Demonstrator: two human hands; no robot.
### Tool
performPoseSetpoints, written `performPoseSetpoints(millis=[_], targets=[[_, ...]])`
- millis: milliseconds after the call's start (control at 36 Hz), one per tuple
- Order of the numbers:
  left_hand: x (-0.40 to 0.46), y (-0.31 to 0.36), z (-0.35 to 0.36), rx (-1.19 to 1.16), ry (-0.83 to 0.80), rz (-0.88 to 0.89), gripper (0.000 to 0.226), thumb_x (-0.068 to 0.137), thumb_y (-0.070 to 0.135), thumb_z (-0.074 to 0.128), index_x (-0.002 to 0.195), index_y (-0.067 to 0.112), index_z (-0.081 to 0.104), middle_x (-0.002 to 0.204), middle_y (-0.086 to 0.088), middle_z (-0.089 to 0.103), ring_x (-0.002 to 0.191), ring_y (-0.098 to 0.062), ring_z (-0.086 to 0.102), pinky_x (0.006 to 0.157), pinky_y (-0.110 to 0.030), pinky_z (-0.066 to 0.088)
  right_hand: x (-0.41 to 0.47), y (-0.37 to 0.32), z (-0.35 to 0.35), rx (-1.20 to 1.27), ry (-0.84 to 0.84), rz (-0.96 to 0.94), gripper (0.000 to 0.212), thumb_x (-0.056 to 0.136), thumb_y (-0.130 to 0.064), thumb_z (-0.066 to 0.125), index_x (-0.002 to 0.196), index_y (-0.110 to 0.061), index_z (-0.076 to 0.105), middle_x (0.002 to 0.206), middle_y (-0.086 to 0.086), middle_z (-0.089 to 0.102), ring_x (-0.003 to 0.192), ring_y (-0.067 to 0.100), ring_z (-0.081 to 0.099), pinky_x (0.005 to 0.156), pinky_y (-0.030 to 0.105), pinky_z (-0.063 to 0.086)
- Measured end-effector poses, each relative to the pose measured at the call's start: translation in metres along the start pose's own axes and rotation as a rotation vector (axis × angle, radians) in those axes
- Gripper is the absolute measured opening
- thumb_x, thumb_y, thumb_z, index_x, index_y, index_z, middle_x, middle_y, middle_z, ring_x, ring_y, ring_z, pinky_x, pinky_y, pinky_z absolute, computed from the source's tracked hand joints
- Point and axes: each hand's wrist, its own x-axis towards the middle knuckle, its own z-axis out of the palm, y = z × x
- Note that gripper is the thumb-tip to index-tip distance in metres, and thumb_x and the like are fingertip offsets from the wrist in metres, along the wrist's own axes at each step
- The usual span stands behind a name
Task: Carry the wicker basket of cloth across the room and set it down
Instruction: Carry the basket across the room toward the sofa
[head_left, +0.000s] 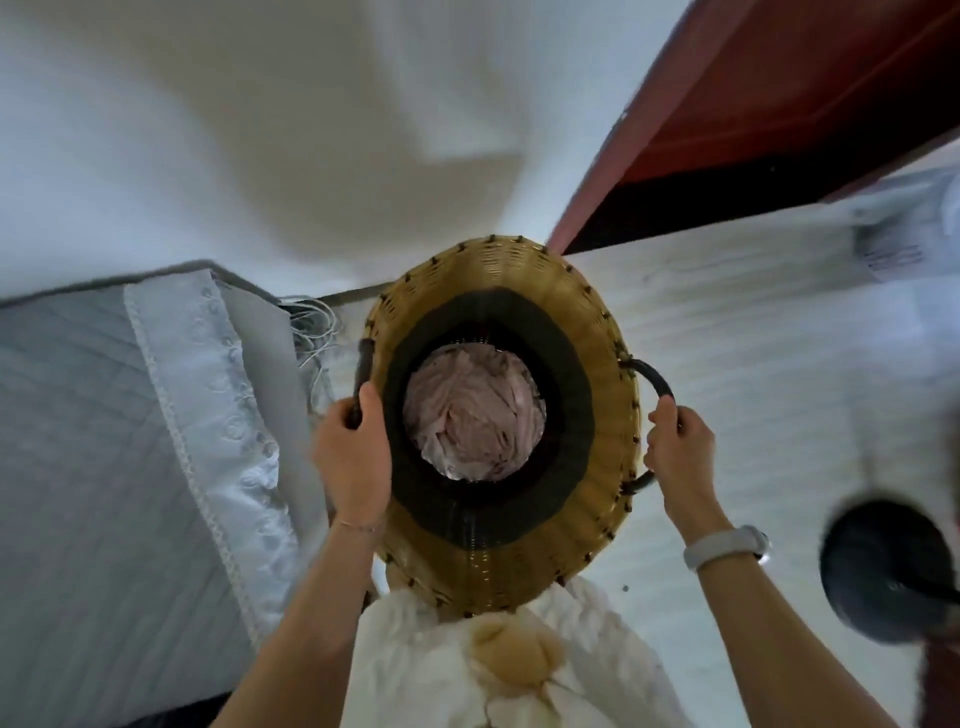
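Nearest me, white garment (519, 670), then the wicker basket (498, 566) held centre at waist; left hand (353, 457) and right hand (678, 452) each clenched round a side handle, which I judge keeps the pink cloth (472, 415) level, bed (130, 441) left.
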Motion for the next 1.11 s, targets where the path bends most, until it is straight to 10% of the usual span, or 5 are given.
performPoseSetpoints(millis=[472,639,1111], targets=[[-0.122,0.016,0.030,0.185,-0.627,0.654,0.035,0.091,0.033,0.046,0.065,0.010,0.046,0.059,0.000,0.043,0.059,-0.018,0.041,0.063,-0.031,0.032,-0.205,0.137,-0.103,0.577,0.616,0.444,0.028,0.094,-0.029,0.039,0.086,-0.010,0.057,0.059,0.001,0.042,0.053,0.015,0.036,0.052,0.027,0.035],[-0.227,-0.003,0.057,0.306,-0.893,0.904,0.035,0.092,0.035,0.047,0.070,0.009,0.055,0.061,-0.002,0.053,0.058,-0.020,0.050,0.059,-0.030,0.038,-0.284,0.228,-0.131,0.780,0.890,0.602,0.036,0.093,-0.027,0.038,0.066,-0.008,0.053,0.057,0.006,0.037,0.052,0.018,0.033,0.052,0.030,0.030],[-0.578,-0.143,0.104,0.621,-1.322,1.185,0.035,0.093,0.030,0.047,0.077,0.002,0.062,0.067,-0.005,0.056,0.057,-0.009,0.047,0.052,-0.022,0.036,-0.454,0.472,-0.250,0.939,1.387,1.029,0.054,0.089,-0.032,0.040,0.094,0.019,0.056,0.082,0.038,0.057,0.069,0.040,0.049,0.065,0.043,0.043]])
